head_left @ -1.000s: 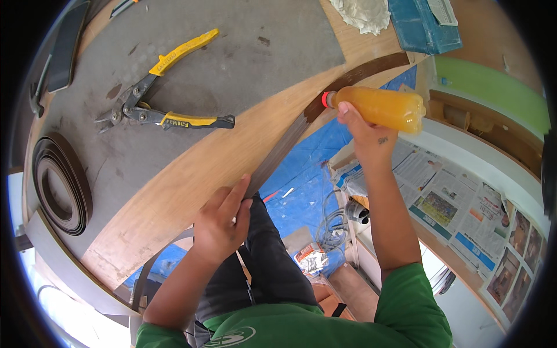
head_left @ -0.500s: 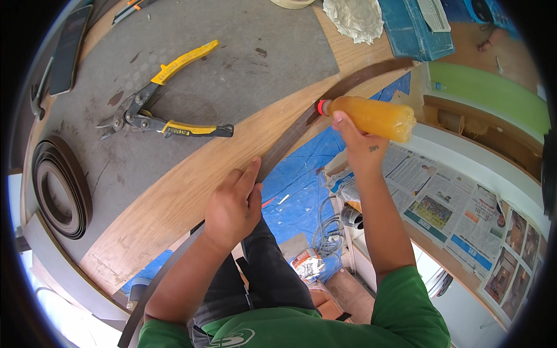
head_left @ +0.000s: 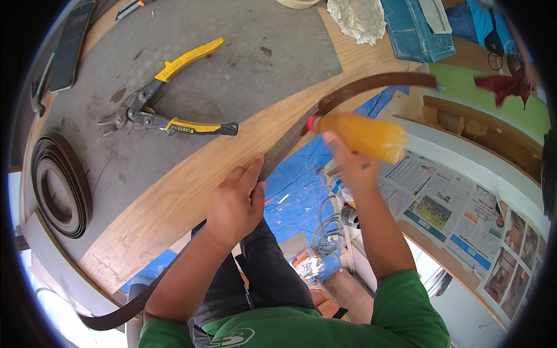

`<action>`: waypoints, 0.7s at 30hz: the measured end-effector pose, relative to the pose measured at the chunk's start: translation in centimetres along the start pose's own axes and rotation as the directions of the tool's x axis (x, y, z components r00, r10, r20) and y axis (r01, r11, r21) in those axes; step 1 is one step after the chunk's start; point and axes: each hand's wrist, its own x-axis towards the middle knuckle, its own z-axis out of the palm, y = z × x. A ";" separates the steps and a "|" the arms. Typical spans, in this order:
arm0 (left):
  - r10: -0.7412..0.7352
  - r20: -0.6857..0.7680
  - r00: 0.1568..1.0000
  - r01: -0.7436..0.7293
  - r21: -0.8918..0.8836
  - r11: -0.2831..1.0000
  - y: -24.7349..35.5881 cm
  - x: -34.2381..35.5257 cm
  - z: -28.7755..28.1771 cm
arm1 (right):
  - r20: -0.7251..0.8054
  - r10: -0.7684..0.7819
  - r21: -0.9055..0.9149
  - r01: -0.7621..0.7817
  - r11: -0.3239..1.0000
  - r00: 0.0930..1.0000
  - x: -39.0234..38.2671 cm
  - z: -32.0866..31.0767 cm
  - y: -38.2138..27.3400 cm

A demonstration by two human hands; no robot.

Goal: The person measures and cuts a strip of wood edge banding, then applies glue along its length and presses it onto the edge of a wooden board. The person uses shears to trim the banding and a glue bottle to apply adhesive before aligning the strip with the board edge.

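Note:
A long brown edging strip runs along the curved edge of a wooden board, its far part bowing off to the right. My left hand is closed on the strip at the board's edge, index finger along its face and thumb underneath. My right hand grips a clear plastic bottle of yellow-orange liquid. The bottle is tilted on its side, its red tip at the strip; whether it touches is blurred. Yellow-handled snips lie spread on the board's grey surface, beyond my left hand.
A coil of brown strip sits at the left. A phone and a hammer lie far left; a crumpled white wad and teal case far right. Newspapers cover a ledge. Another person's hand is near dark red cloth.
The bottle has moved slightly left and nearer along the strip. The strip's far end has swung right, and its near tail now curves out at lower left. Dark red cloth has appeared at upper right.

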 end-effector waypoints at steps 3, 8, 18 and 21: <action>-0.027 0.006 1.000 0.027 -0.028 0.999 0.1 0.0 -0.1 | 0.071 -0.248 0.114 0.239 0.964 0.966 -1.8 1.0 -0.3; 0.014 -0.012 1.000 -0.014 -0.004 1.000 0.0 0.1 -0.1 | -0.029 -0.115 0.022 0.115 0.993 0.993 1.8 -0.5 0.9; -0.014 -0.004 1.000 0.014 -0.018 1.000 0.0 0.1 -0.1 | 0.086 -0.120 0.038 0.117 0.992 0.989 -0.9 1.6 -1.3; -0.005 -0.010 1.000 0.005 -0.015 1.000 0.0 0.1 -0.1 | -0.060 0.033 0.092 -0.027 0.995 0.998 2.0 0.9 -2.3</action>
